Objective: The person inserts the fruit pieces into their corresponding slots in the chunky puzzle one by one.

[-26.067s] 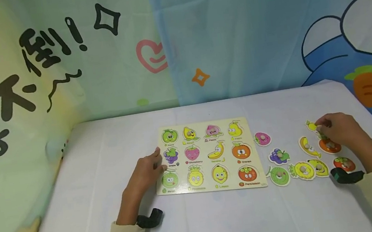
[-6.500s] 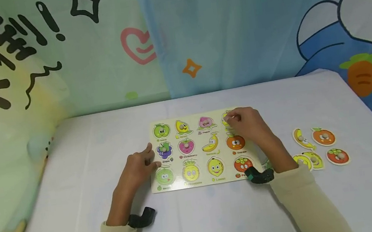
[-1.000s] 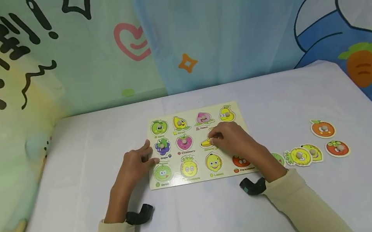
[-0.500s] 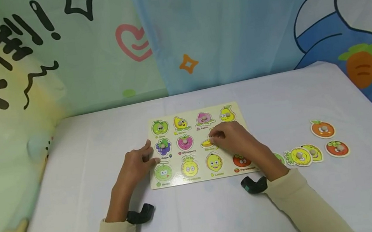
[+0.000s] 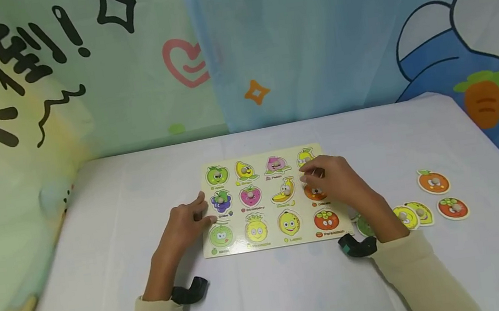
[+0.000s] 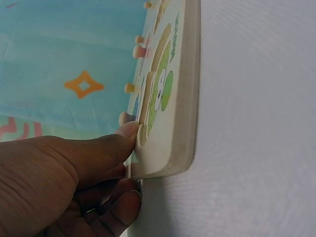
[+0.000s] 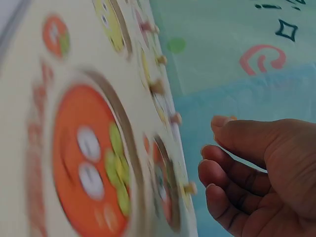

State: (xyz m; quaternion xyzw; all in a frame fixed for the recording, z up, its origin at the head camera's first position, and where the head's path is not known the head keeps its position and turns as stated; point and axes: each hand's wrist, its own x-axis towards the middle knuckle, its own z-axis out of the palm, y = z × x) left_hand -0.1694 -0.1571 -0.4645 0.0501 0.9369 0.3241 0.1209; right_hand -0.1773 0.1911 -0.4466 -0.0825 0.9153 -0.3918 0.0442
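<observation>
Our right hand (image 5: 336, 183) has let go of the banana piece (image 5: 284, 192) — half a second ago it pinched that peg, and now the banana sits seated in the puzzle board (image 5: 271, 244) while the fingers hover loosely curled and empty over the orange slot. Our left hand (image 5: 186, 223) presses the board's left edge (fingers flat). The loose orange piece (image 5: 434, 182) lies on the table, well right.

We count one puzzle board (image 5: 265, 201) with twelve fruit slots, seven of them filled with pegged pieces, and five loose fruit pieces (image 5: 434, 182) on the table (image 5: 295, 286). Two hands (image 5: 335, 182) show.
</observation>
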